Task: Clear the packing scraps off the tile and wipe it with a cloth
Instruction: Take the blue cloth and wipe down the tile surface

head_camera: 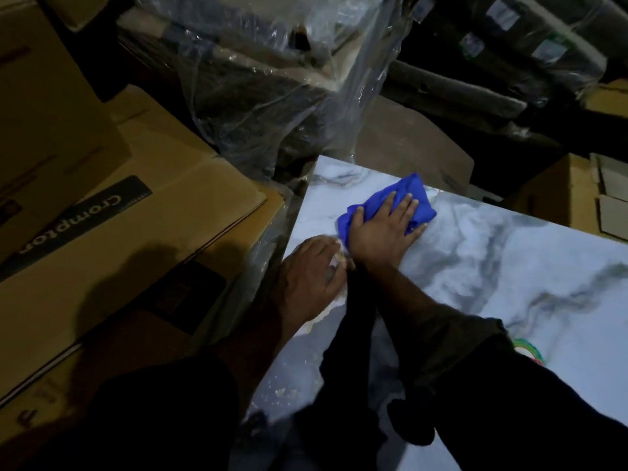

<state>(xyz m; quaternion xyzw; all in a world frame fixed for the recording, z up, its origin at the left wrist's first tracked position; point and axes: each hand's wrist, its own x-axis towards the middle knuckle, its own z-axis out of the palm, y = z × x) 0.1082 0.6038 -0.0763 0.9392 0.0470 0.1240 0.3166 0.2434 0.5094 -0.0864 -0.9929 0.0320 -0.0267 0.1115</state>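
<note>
Right hand (380, 229) lies flat on the blue cloth (387, 205), fingers straight and slightly spread, pressing it onto the marble-pattern tile (492, 266) near the tile's far left corner. Left hand (307, 280) rests at the tile's left edge just beside the right wrist, fingers loosely bent over something pale under them; can't tell whether it is a packing scrap or whether the fingers actually grip it. Cardboard boxes (119, 212) sit left of the tile, clear plastic wrap (272, 96) behind it.
</note>
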